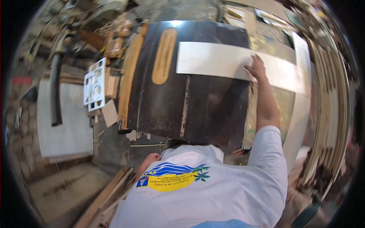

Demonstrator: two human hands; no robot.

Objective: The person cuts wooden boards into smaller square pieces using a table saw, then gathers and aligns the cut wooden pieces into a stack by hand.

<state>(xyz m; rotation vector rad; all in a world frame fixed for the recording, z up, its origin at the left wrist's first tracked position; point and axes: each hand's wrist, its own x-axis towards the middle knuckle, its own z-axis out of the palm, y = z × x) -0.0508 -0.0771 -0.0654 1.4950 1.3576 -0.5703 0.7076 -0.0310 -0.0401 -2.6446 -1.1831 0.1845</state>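
Observation:
A long pale board (213, 57) lies across the dark worktable (163, 110), running to the right past the table's edge. My right hand (256, 68) rests on the board near its near edge, thumb and fingers apart. Low beside my waist is my left hand (153, 157), partly hidden by my white shirt; whether it holds anything does not show. To the left of the board, a yellow wooden oblong piece (158, 74) with a rounded outline and a long slot lies on the tabletop.
Left of the table are a white panel with cut-outs (95, 88), a dark hose (56, 91) and a pale sheet (64, 133). Long boards (330, 110) stand stacked at the right, by another pale strip (299, 114). Timber lengths (104, 193) lie at lower left.

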